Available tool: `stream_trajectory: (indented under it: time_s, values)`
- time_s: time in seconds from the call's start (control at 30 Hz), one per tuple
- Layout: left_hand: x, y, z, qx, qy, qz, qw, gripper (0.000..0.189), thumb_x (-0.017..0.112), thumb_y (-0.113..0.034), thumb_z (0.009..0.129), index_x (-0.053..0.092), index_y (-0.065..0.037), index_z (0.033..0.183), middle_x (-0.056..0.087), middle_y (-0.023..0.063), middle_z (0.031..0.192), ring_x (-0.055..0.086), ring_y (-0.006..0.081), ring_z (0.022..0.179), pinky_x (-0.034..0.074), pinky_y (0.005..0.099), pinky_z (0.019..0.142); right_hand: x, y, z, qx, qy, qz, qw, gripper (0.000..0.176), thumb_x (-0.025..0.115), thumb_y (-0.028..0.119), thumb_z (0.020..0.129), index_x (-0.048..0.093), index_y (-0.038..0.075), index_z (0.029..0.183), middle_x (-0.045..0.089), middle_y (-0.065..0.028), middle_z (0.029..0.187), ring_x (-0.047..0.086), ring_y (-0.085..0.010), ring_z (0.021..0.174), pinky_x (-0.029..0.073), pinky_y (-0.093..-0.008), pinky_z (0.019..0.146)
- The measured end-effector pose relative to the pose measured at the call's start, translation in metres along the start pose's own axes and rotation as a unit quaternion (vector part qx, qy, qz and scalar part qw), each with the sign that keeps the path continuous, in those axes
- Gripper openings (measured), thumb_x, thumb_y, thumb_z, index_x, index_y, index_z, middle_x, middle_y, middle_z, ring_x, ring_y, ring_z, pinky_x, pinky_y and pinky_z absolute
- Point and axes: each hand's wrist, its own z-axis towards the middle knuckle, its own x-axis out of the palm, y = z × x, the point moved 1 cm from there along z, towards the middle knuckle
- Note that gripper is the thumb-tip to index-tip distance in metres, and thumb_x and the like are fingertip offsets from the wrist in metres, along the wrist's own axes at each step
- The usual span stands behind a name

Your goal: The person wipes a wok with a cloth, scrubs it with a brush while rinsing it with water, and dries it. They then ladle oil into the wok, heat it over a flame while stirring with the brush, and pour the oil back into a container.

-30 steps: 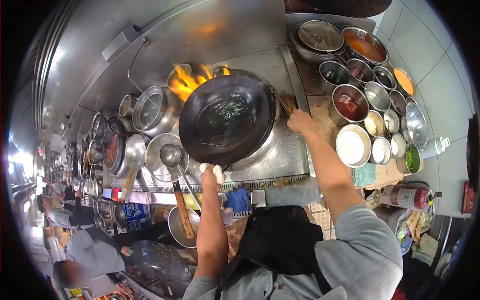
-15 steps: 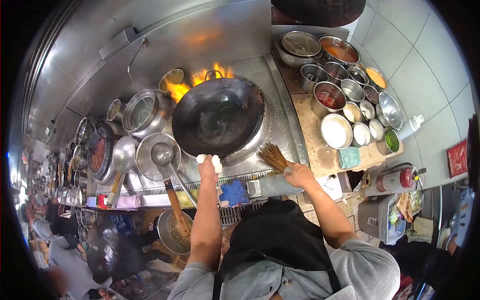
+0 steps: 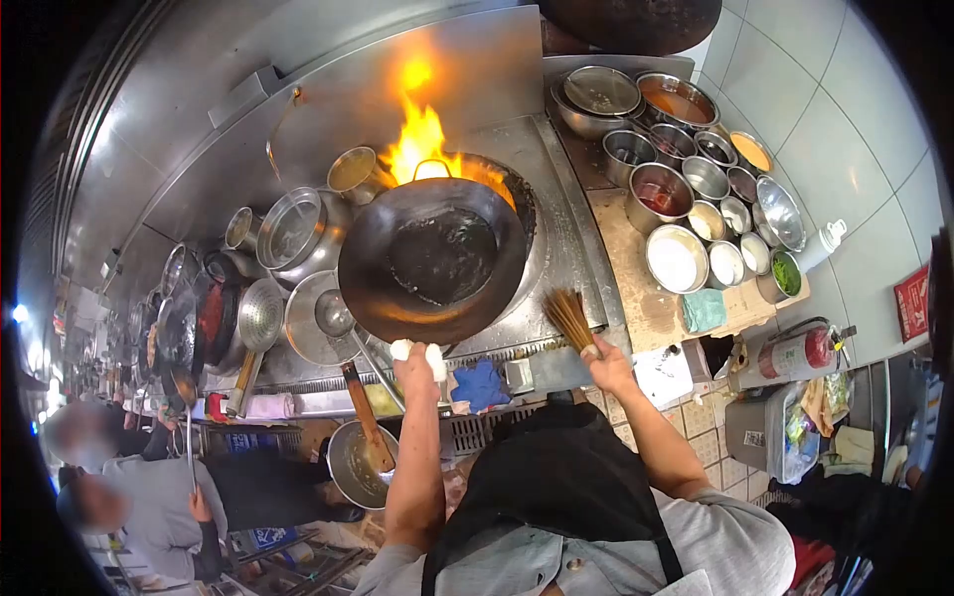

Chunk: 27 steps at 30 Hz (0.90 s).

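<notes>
My left hand (image 3: 417,372) is closed at the near rim of a large black wok (image 3: 370,260), with a folded white cloth (image 3: 434,363) between hand and metal. The wok sits tilted and partly off the burner ring (image 3: 532,230). A shallow layer of liquid glistens in its bottom. Tall orange flames (image 3: 422,139) rise behind its far handle. In my right hand (image 3: 608,368) is a bamboo wok brush (image 3: 567,316), bristles pointing up and away from me, to the right of the wok and apart from it.
Metal pots of sauces and seasonings, such as a white-filled one (image 3: 678,260), crowd the right counter. A ladle (image 3: 334,316), a strainer (image 3: 260,316) and several pots stand left. Below is a pan (image 3: 348,477). A fire extinguisher (image 3: 795,356) stands right; a co-worker (image 3: 159,507) is at lower left.
The wok has come toward me and tilted, uncovering part of the burner, and the flames have grown taller. My right hand with the brush has moved slightly right and down.
</notes>
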Motion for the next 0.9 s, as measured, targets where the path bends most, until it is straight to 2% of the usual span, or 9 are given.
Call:
stream_trajectory:
  time_s: [0.1, 0.13, 0.2, 0.33, 0.4, 0.6, 0.63, 0.67, 0.9]
  values:
    - [-0.011, -0.008, -0.004, 0.013, -0.003, 0.006, 1.0, 0.02, 0.056, -0.001, 0.082, 0.058, 0.001, 0.101, 0.062, 0.0082, 0.089, 0.063, 0.0177, 0.074, 0.053, 0.0327, 0.062, -0.012, 0.008, -0.01, 0.002, -0.019, 0.066, 0.998, 0.06, 0.061, 0.039, 0.088, 0.048, 0.012, 0.139, 0.061, -0.0255, 0.121, 0.056, -0.0369, 0.118, 0.043, -0.0376, 0.1]
    - [-0.014, -0.006, -0.003, 0.049, -0.006, 0.009, 0.999, 0.019, 0.056, -0.005, 0.084, 0.058, 0.002, 0.102, 0.063, 0.0081, 0.084, 0.063, 0.0188, 0.067, 0.052, 0.0327, 0.057, -0.015, 0.013, -0.02, 0.005, -0.015, 0.068, 0.998, 0.06, 0.061, 0.039, 0.088, 0.048, 0.012, 0.139, 0.061, -0.0255, 0.121, 0.056, -0.0369, 0.118, 0.043, -0.0376, 0.1]
    - [-0.019, -0.011, 0.0, 0.049, -0.008, 0.014, 0.999, 0.02, 0.056, -0.004, 0.083, 0.058, 0.002, 0.102, 0.063, 0.0081, 0.085, 0.063, 0.0186, 0.067, 0.052, 0.0321, 0.057, -0.029, 0.031, -0.032, -0.095, -0.078, 0.136, 0.983, 0.057, 0.061, 0.035, 0.09, 0.048, 0.009, 0.139, 0.062, -0.025, 0.12, 0.058, -0.0335, 0.117, 0.043, -0.0346, 0.099]
    - [-0.026, -0.022, -0.006, 0.062, -0.005, 0.044, 0.997, 0.022, 0.055, -0.002, 0.081, 0.057, 0.003, 0.102, 0.062, 0.0079, 0.085, 0.063, 0.0182, 0.068, 0.051, 0.0309, 0.057, -0.05, 0.069, -0.056, -0.114, -0.063, 0.194, 0.972, 0.055, 0.062, 0.027, 0.091, 0.046, 0.006, 0.14, 0.063, -0.023, 0.12, 0.059, -0.0286, 0.117, 0.042, -0.0319, 0.099]
    - [-0.024, -0.027, -0.009, 0.069, 0.013, 0.048, 0.996, 0.024, 0.055, -0.001, 0.08, 0.056, 0.003, 0.103, 0.061, 0.0081, 0.086, 0.062, 0.018, 0.068, 0.051, 0.0307, 0.057, -0.055, 0.081, -0.063, -0.107, 0.006, 0.234, 0.966, 0.056, 0.063, 0.024, 0.092, 0.044, 0.004, 0.141, 0.058, -0.0169, 0.13, 0.054, -0.02, 0.119, 0.041, -0.0291, 0.099]
    - [-0.012, -0.045, -0.031, 0.126, 0.003, 0.088, 0.988, 0.034, 0.057, 0.003, 0.074, 0.051, 0.002, 0.108, 0.058, 0.0083, 0.088, 0.059, 0.0168, 0.068, 0.05, 0.0304, 0.059, -0.028, 0.095, -0.063, -0.201, 0.042, 0.19, 0.96, 0.056, 0.065, 0.025, 0.092, 0.046, 0.003, 0.139, 0.057, -0.0177, 0.132, 0.052, -0.0215, 0.124, 0.038, -0.0307, 0.104]
    - [-0.01, -0.05, -0.037, 0.133, 0.019, 0.104, 0.985, 0.035, 0.059, 0.001, 0.074, 0.048, 0.005, 0.108, 0.058, 0.0112, 0.092, 0.059, 0.0183, 0.075, 0.051, 0.0314, 0.066, -0.023, 0.097, -0.063, -0.218, 0.057, 0.174, 0.959, 0.055, 0.065, 0.026, 0.092, 0.046, 0.003, 0.139, 0.056, -0.0185, 0.132, 0.052, -0.0221, 0.124, 0.038, -0.0308, 0.104]
    - [-0.008, -0.053, -0.041, 0.139, 0.034, 0.12, 0.982, 0.038, 0.06, -0.001, 0.075, 0.045, 0.008, 0.108, 0.057, 0.0141, 0.095, 0.059, 0.0198, 0.082, 0.051, 0.0324, 0.073, -0.022, 0.102, -0.065, -0.208, 0.079, 0.172, 0.96, 0.054, 0.065, 0.026, 0.092, 0.048, 0.004, 0.137, 0.057, -0.0195, 0.132, 0.053, -0.0229, 0.124, 0.039, -0.0311, 0.103]
    - [-0.008, -0.05, -0.031, 0.204, -0.006, 0.191, 0.96, 0.04, 0.064, -0.007, 0.072, 0.047, 0.009, 0.104, 0.058, 0.0156, 0.093, 0.057, 0.0217, 0.082, 0.048, 0.0334, 0.076, 0.003, 0.111, -0.066, -0.246, 0.133, 0.15, 0.948, 0.054, 0.065, 0.028, 0.091, 0.049, 0.009, 0.138, 0.059, -0.0203, 0.127, 0.057, -0.0288, 0.119, 0.043, -0.0338, 0.1]
